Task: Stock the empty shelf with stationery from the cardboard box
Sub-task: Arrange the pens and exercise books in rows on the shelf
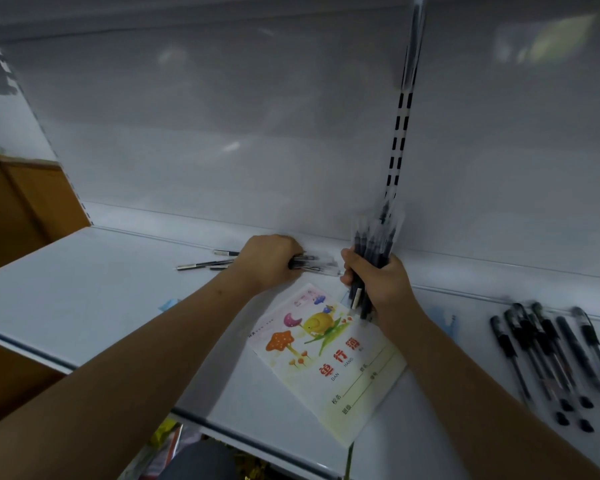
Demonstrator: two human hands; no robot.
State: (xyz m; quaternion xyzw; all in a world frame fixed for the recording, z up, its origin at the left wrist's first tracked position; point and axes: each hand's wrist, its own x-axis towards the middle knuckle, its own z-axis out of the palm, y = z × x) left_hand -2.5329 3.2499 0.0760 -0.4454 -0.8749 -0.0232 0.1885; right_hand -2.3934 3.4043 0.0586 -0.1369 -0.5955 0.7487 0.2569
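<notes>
Your right hand is clenched around a thick upright bundle of black gel pens with clear plastic barrels, held above the top edge of a thin paper exercise book with a cartoon mushroom and snail cover that lies flat on the smooth white metal shelf. Your left hand has its fingers curled around a smaller clutch of similar pens, held low and sideways near the back of the shelf, just beside a few loose slim pens lying there. To your right, a fanned row of black capped pens rests on the shelf, well apart from the book. The brown cardboard box sits off to the left. These pens should be light and stiff, but the glossy round barrels will likely slide against each other, so grip each bundle around its middle and lower it close to the surface before letting go, or they may roll and scatter on the slick panel.
</notes>
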